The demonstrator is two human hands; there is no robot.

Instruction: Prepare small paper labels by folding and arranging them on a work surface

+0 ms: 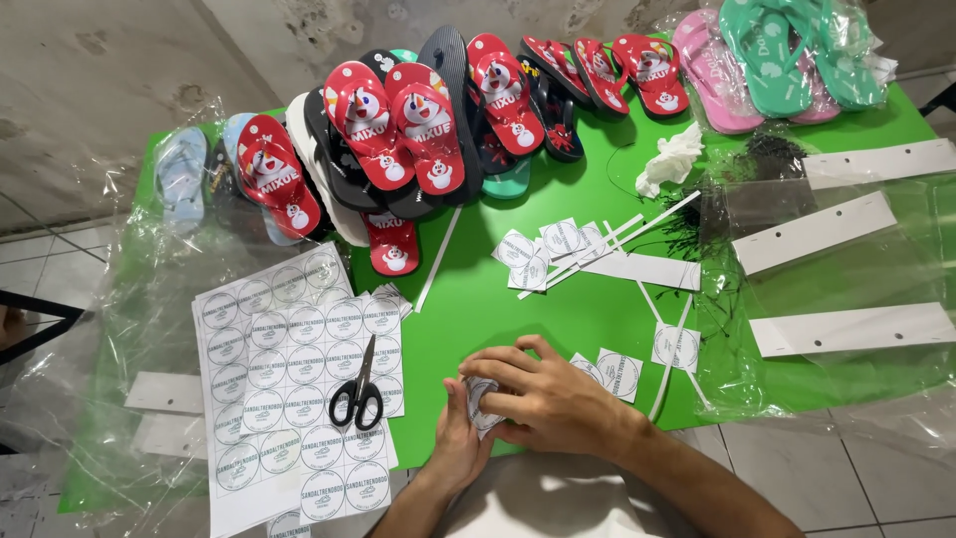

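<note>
At the near edge of the green tabletop (498,299), both hands are working together on a small stack of cut paper labels (480,399). The left hand (460,438) is cupping the stack from below, its fingers curled narrowly around it, and the right hand (543,399) is lying over the top, fingers bent and pinching the same stack.

Just left of the hands, black-handled scissors (358,391) are lying closed on flat white sheets of round printed labels (289,379), the circles set in neat rows. Just right of the hands, a few square-cut labels (619,371) are resting on the smooth green surface.

Farther out, more cut labels (538,254) and thin white paper strips (637,264) are lying scattered near the middle. To the right, long white cardboard strips (812,231) are sitting on glossy, crinkled clear plastic bags (777,329). A crumpled white tissue (672,157) is lying beyond them.

Along the far edge, rubber flip-flops are overlapping in a row: red ones with snowman pictures (398,125), black ones (453,90), pink ones (707,70) and green ones (772,55) in clear wrapping.
</note>
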